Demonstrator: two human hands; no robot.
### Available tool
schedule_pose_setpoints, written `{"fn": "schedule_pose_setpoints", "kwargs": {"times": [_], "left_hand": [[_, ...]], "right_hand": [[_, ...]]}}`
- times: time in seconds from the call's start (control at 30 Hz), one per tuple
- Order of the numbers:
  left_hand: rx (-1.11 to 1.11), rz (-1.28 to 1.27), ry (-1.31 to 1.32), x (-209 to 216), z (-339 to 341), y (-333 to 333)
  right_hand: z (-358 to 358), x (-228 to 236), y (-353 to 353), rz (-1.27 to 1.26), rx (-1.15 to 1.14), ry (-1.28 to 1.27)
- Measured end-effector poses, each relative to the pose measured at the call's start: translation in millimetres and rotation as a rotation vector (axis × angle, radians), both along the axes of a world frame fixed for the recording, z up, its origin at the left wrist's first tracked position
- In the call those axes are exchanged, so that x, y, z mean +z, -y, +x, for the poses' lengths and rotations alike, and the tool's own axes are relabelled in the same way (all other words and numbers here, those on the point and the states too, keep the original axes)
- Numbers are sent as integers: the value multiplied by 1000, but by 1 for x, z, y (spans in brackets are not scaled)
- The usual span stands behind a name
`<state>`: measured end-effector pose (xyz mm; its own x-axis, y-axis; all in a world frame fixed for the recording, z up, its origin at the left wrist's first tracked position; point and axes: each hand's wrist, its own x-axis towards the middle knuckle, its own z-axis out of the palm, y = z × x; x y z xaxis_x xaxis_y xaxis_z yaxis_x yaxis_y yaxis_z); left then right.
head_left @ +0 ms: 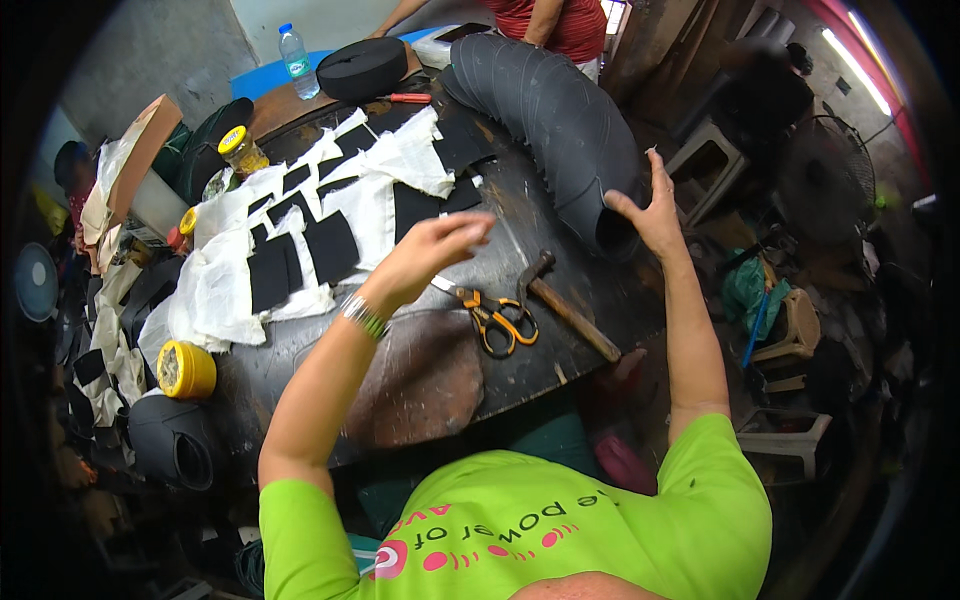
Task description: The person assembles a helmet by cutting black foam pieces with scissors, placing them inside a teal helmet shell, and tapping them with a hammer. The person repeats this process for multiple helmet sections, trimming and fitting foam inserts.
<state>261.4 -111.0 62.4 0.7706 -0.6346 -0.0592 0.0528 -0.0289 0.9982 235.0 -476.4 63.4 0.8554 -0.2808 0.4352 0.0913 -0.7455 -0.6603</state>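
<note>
A long curved stack of nested black sleeve-like pieces [550,105] lies along the table's right side, its hollow end toward me. Beside that near end is my right hand [655,215], thumb and fingers spread wide. The thumb is close to the rim of the end piece; whether it touches, I cannot tell. My left hand [435,250] hovers over the middle of the table with its fingers stretched out and nothing visible in it. Below it lie orange-and-black scissors [500,325] and a wooden-handled hammer [572,315]. White cloth pieces [375,215] and black rectangular pieces [330,245] overlap to its left.
On the dark table [510,385] stand a yellow tub [187,370], a yellow-lidded jar [242,150] and a water bottle [297,62]. A black roll [362,68] and a red-handled tool [405,98] lie farther back. Another person [555,25] stands beyond the table; plastic stools [705,165] are at right.
</note>
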Motion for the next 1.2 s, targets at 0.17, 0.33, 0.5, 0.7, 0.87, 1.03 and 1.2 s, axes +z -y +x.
{"fn": "schedule_pose_setpoints", "kwargs": {"times": [0.17,0.33,0.5,0.7,0.87,1.03,1.2], "left_hand": [[283,-261,-357,-26,135,110],[574,-355,-455,-44,230,180],[733,-442,-405,-71,281,193],[543,-382,-357,-75,331,190],[561,-275,-284,-71,327,188],[632,-233,-272,-77,322,188],[498,-213,-275,-75,328,180]], "right_hand": [[12,-17,5,-21,108,-186],[8,-11,12,51,179,-204],[6,1,18,21,229,-250],[27,1,42,109,357,-246],[41,-2,55,111,403,-262],[39,-1,56,119,440,-266],[35,0,58,86,471,-273]]}}
